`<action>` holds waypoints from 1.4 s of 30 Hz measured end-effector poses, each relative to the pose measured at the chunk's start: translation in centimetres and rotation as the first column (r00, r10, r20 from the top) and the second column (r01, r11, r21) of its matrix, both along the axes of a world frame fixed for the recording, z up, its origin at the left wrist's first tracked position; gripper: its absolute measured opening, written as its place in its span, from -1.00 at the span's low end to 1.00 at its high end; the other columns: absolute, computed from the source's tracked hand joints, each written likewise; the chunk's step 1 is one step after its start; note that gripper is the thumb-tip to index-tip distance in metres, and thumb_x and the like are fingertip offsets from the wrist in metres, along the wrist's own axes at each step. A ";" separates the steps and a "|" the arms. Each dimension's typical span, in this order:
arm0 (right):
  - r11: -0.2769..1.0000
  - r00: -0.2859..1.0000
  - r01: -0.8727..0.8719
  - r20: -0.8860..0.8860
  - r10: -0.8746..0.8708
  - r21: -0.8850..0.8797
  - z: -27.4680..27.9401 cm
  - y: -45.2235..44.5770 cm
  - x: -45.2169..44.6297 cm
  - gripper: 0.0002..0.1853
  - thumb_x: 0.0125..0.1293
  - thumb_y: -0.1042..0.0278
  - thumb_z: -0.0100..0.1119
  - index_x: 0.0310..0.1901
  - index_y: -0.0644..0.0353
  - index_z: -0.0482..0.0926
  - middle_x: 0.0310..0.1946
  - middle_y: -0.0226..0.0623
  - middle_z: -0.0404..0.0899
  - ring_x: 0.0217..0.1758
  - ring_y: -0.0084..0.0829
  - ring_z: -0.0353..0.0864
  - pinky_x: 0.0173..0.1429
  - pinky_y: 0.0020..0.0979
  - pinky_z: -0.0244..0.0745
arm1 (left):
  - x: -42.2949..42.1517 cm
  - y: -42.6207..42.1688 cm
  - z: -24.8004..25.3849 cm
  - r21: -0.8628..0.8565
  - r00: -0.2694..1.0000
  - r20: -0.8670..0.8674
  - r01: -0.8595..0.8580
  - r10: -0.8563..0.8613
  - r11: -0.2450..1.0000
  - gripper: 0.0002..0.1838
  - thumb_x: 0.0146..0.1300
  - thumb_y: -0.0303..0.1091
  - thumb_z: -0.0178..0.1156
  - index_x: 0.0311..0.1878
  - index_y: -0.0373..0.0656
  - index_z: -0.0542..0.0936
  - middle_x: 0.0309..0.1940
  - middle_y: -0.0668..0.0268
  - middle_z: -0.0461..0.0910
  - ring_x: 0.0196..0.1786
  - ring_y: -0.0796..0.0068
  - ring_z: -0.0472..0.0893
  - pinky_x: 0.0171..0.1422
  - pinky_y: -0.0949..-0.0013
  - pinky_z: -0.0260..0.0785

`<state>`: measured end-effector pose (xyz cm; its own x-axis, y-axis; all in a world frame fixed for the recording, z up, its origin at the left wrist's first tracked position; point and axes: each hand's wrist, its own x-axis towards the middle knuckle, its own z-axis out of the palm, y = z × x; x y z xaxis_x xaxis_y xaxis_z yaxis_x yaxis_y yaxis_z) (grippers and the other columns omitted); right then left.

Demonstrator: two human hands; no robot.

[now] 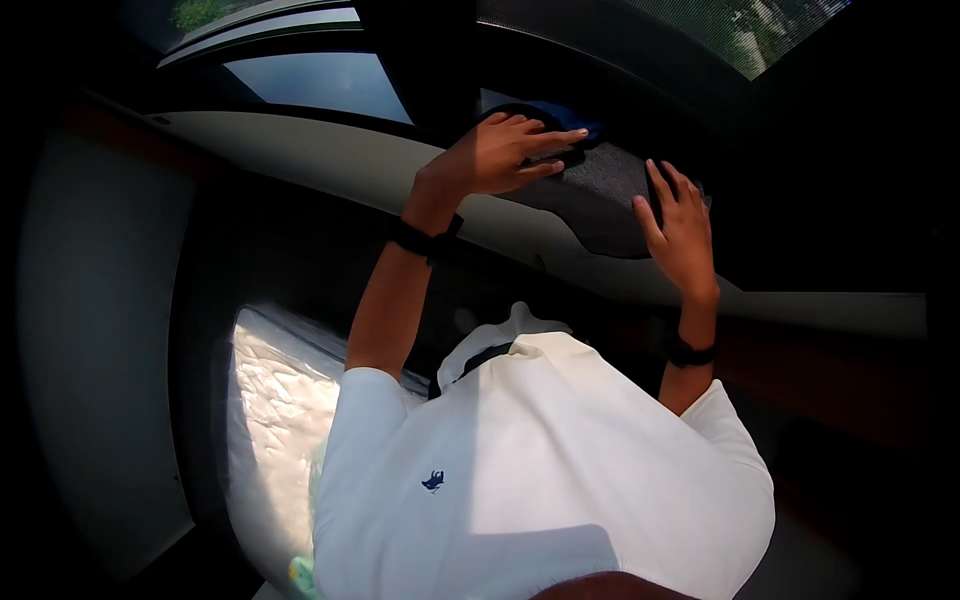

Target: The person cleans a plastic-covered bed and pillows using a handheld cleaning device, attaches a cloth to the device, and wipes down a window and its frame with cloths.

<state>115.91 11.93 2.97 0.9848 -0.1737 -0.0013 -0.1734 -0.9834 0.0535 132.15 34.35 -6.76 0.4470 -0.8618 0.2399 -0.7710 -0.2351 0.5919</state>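
A dark grey cloth (610, 190) lies along the pale window sill, with part of it hanging over the front edge. My left hand (510, 155) rests palm down at its left end, fingers stretched out and apart, over a bunched blue and black piece of fabric (572, 118). At the cloth's right end, my right hand (682, 225) lies with fingers extended and thumb apart, touching the cloth. Deep shadow hides what is under both palms.
The pale sill (350, 150) runs below the window (315, 85), and a mesh screen (740, 35) is at upper right. A white quilted mattress or pad (280, 410) lies at lower left, beside a grey panel (100, 330). Much of the surroundings is dark.
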 end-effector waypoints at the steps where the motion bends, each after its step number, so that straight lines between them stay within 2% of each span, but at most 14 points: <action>1: 0.995 0.999 -0.038 0.006 0.039 -0.091 -0.1 0.7 -0.2 -0.20 0.34 -0.26 0.11 0.47 0.07 0.27 0.44 -0.12 0.26 0.53 -0.12 0.19 0.55 -0.04 0.11 | -1.2 0.5 0.6 0.043 0.987 0.160 -0.012 0.005 0.999 -0.20 0.24 0.23 0.27 0.53 0.35 0.25 -0.14 0.26 0.56 0.02 0.31 0.56 0.25 0.20 0.32; 3: 0.986 0.998 -0.067 -0.018 0.065 -0.153 0.2 1.1 -0.6 0.12 0.06 -0.35 0.38 0.53 0.07 0.10 0.48 -0.09 0.19 0.56 -0.11 0.15 0.60 0.00 0.03 | -2.4 0.3 0.8 -0.013 0.991 0.133 -0.017 0.018 1.000 -0.11 0.15 0.19 0.36 0.53 0.36 0.23 -0.12 0.24 0.54 0.04 0.28 0.55 0.27 0.17 0.32; 6: 0.983 0.991 -0.135 -0.037 0.131 -0.125 0.4 1.0 1.4 0.13 -0.02 -0.17 0.52 0.52 0.08 0.11 0.46 -0.11 0.21 0.55 -0.12 0.18 0.59 0.00 0.06 | -2.5 0.7 0.8 -0.082 0.988 0.110 -0.099 0.108 0.992 0.12 -0.07 0.08 0.54 0.57 0.38 0.13 -0.01 0.18 0.50 0.08 0.21 0.52 0.35 0.09 0.29; 9: 0.971 0.971 -0.233 -0.066 0.230 -0.047 -1.0 3.4 5.6 0.19 -0.10 -0.01 0.61 0.53 0.09 0.08 0.43 -0.08 0.25 0.50 -0.08 0.24 0.54 0.03 0.16 | 0.6 4.3 -0.4 0.050 0.945 0.167 -0.293 0.282 0.955 0.24 -0.18 0.03 0.61 0.59 0.28 0.07 0.21 0.11 0.44 0.27 0.08 0.46 0.47 0.05 0.21; 13: 0.961 0.957 -0.278 -0.087 0.277 -0.003 -4.0 8.5 9.7 0.17 -0.08 0.04 0.59 0.53 0.13 0.07 0.41 -0.06 0.26 0.49 -0.07 0.26 0.50 0.04 0.23 | 5.1 8.1 -1.6 0.285 0.940 0.095 -0.342 0.329 0.895 0.42 -0.37 0.00 0.68 0.59 -0.01 0.01 0.45 -0.03 0.22 0.51 -0.04 0.21 0.54 -0.01 0.16; 16: 0.939 0.927 -0.345 -0.158 0.340 0.000 -6.1 12.2 13.1 0.16 -0.06 0.07 0.56 0.53 0.16 0.05 0.45 -0.03 0.19 0.52 -0.04 0.21 0.48 0.07 0.24 | 6.0 8.7 -0.8 0.497 0.884 0.086 -0.437 0.459 0.749 0.53 -0.44 -0.06 0.70 0.60 -0.12 -0.10 0.48 -0.14 0.15 0.55 -0.08 0.15 0.53 -0.05 0.19; 18: 0.939 0.939 -0.336 -0.051 0.340 0.073 -7.3 13.8 14.8 0.15 -0.04 0.06 0.51 0.53 0.19 0.03 0.50 0.00 0.11 0.55 -0.01 0.13 0.50 0.09 0.17 | 7.1 7.9 -0.8 0.660 0.823 0.216 -0.519 0.525 0.543 0.55 -0.45 -0.13 0.70 0.61 -0.11 -0.16 0.50 -0.14 0.13 0.56 -0.09 0.13 0.54 -0.09 0.16; 19: 0.937 0.937 -0.341 -0.052 0.346 0.078 -7.8 14.0 15.0 0.15 -0.04 0.06 0.51 0.53 0.19 0.03 0.50 0.00 0.11 0.55 -0.01 0.13 0.50 0.09 0.17 | 7.7 7.2 -4.4 0.547 0.762 0.338 -0.636 0.552 0.544 0.51 -0.53 -0.16 0.70 0.58 -0.15 -0.01 0.41 -0.18 0.26 0.46 -0.08 0.32 0.43 -0.12 0.25; 29: 0.887 0.888 -0.448 -0.062 0.456 0.108 -5.7 7.3 7.2 0.01 0.17 -0.03 0.36 0.55 0.12 0.02 0.57 -0.13 0.01 0.64 -0.19 -0.03 0.63 -0.02 -0.07 | 1.7 5.2 -2.3 0.479 0.784 0.295 -0.616 0.546 0.625 0.51 -0.49 -0.07 0.69 0.59 -0.07 -0.05 0.49 -0.08 0.15 0.52 -0.10 0.19 0.50 -0.24 0.14; 32: 0.903 0.905 -0.424 -0.019 0.426 0.069 -3.3 3.8 3.8 -0.04 0.22 -0.03 0.33 0.54 0.13 0.05 0.56 -0.11 0.03 0.64 -0.19 -0.02 0.63 -0.02 -0.07 | 0.8 3.9 -1.1 0.275 0.864 0.244 -0.497 0.440 0.823 0.40 -0.28 0.15 0.63 0.61 0.10 -0.05 0.55 0.05 0.10 0.59 -0.02 0.08 0.56 -0.15 0.09; 34: 0.907 0.908 -0.418 0.018 0.418 0.046 -2.0 1.4 1.4 -0.04 0.23 -0.05 0.33 0.54 0.14 0.06 0.55 -0.08 0.04 0.63 -0.16 -0.01 0.63 0.00 -0.07 | 1.7 3.5 0.7 0.057 0.944 -0.241 -0.220 0.227 0.974 0.22 -0.19 0.27 0.55 0.56 0.17 0.15 0.55 0.17 0.14 0.58 0.06 0.11 0.57 -0.05 0.11; 35: 0.912 0.913 -0.409 0.008 0.409 0.018 -1.5 0.4 -0.2 -0.05 0.24 -0.06 0.32 0.54 0.15 0.07 0.55 -0.05 0.04 0.63 -0.14 0.00 0.62 0.00 -0.07 | 1.0 2.8 1.0 -0.001 0.940 -0.278 -0.205 0.197 0.979 -0.01 -0.04 0.27 0.47 0.47 0.15 0.35 0.50 0.18 0.24 0.56 0.09 0.19 0.58 0.03 0.13; 38: 0.913 0.913 -0.408 0.012 0.408 -0.006 -1.0 -0.5 -1.2 -0.06 0.25 -0.09 0.31 0.52 0.20 0.10 0.53 0.08 0.05 0.62 -0.01 0.00 0.61 0.03 -0.06 | 0.0 1.2 1.2 0.040 0.803 -0.517 -0.323 0.296 0.946 -0.26 0.16 0.26 0.34 0.36 0.15 0.49 0.36 0.22 0.45 0.48 0.17 0.33 0.48 0.05 0.26; 42: 0.948 0.947 -0.316 -0.064 0.314 -0.027 -3.0 1.1 0.7 -0.11 0.33 -0.12 0.21 0.51 0.24 0.11 0.48 0.15 0.12 0.56 0.09 0.11 0.58 0.05 -0.01 | 0.6 -0.3 -1.8 0.000 0.838 -0.324 -0.465 0.440 0.885 -0.48 0.33 0.18 0.20 0.23 0.13 0.60 0.23 0.25 0.57 0.39 0.20 0.44 0.40 0.10 0.33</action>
<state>116.63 13.00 -0.06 0.9878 0.1442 -0.0593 0.1492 -0.9846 0.0911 132.74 34.04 -8.53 0.8437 -0.5303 0.0826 -0.3672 -0.4580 0.8096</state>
